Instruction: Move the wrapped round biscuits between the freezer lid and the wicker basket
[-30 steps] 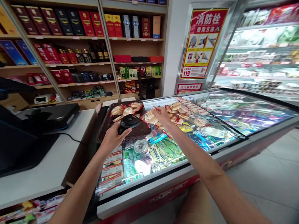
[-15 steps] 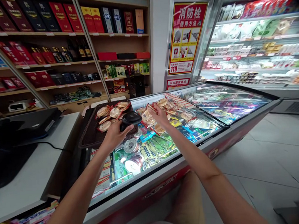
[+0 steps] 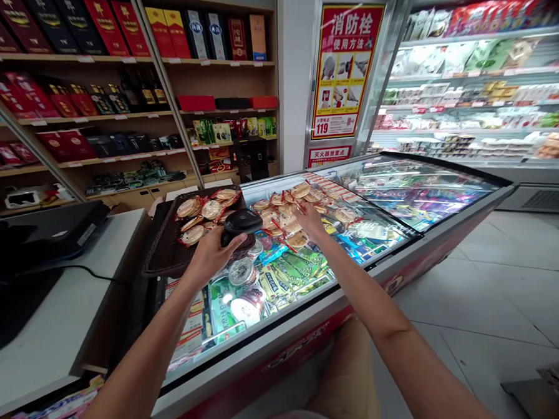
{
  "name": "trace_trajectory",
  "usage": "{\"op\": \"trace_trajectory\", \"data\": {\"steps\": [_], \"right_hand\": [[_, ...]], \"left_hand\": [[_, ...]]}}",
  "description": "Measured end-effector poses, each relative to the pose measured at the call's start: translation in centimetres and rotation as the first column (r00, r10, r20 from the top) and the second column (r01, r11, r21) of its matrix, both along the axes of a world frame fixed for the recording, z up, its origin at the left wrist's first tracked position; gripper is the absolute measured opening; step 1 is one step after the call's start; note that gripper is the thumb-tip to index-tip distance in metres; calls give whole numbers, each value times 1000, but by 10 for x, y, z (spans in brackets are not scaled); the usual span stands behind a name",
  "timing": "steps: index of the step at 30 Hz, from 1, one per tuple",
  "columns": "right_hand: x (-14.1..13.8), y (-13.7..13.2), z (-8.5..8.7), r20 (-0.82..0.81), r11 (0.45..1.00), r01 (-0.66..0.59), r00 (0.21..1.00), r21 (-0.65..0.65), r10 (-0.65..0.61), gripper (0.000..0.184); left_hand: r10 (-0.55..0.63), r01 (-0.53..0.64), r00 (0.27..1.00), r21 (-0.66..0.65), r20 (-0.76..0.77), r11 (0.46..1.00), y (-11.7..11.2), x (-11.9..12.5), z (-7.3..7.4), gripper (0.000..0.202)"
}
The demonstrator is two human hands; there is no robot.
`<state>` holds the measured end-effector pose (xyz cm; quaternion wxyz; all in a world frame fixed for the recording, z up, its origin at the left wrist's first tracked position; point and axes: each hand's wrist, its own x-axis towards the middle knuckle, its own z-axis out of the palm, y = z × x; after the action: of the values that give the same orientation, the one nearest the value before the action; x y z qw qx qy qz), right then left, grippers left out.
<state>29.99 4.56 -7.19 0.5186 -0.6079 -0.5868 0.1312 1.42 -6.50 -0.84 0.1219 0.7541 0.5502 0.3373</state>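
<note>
My left hand (image 3: 211,255) is shut on a black handheld barcode scanner (image 3: 239,224), which it holds just above the rim of a dark woven tray (image 3: 164,256). That tray rests on the freezer's glass lid and carries round crackers in red-edged wrappers (image 3: 200,213). My right hand (image 3: 312,220) hovers low over similar wrapped snack packets (image 3: 284,222) scattered on the glass. Nothing is visibly held in it, and its fingers are apart. Beneath the glass lie several packaged frozen foods (image 3: 274,285).
A white counter (image 3: 63,296) with a black laptop-like device (image 3: 42,237) and cable is on my left. Liquor-box shelves (image 3: 115,112) stand behind. A red poster (image 3: 347,68) hangs ahead, a chilled display case (image 3: 479,93) stands right, and a tiled floor (image 3: 481,299) lies to the right.
My right hand has shifted right, away from the packet it seemed to grasp earlier. The scanner stays in my left hand over the tray, and the view has drifted slightly.
</note>
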Motion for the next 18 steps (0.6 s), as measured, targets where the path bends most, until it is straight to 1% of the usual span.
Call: {"op": "trace_trajectory", "data": {"steps": [2,4,6,8,11,12,13,14,16,18], "right_hand": [[12,2,-14,24,994,26,999,-103,-23,35],[18,2,-26,116,978,69,992,-196,-46,32],[18,1,-33,230,965,136,970,-223,-84,33],[10,3,-34,324,965,193,937,-176,-128,32],[-16,11,-22,369,972,232,906,-24,-207,28],[-29,15,-15,362,975,219,908,25,-213,26],[-45,21,-8,349,981,183,917,58,-192,25],[-62,27,0,334,989,126,932,70,-143,24],[-100,38,14,289,999,-29,957,34,18,22],[-140,47,26,183,984,-176,966,-40,180,20]], "left_hand": [[19,-19,1000,-11,17,1000,2,-10,-2,53],[47,-46,999,-24,27,999,3,-23,-3,52],[79,-77,996,-37,38,996,4,-37,-4,52],[121,-118,991,-46,59,992,4,-52,-4,52],[188,-181,974,-60,129,982,4,-74,-5,54],[211,-203,965,-65,155,977,4,-81,-6,55],[232,-223,956,-71,179,972,4,-88,-6,56],[250,-239,949,-79,193,968,6,-95,-7,56],[278,-266,939,-84,202,960,9,-108,-8,57],[297,-287,934,-80,199,955,13,-121,-9,57]]}}
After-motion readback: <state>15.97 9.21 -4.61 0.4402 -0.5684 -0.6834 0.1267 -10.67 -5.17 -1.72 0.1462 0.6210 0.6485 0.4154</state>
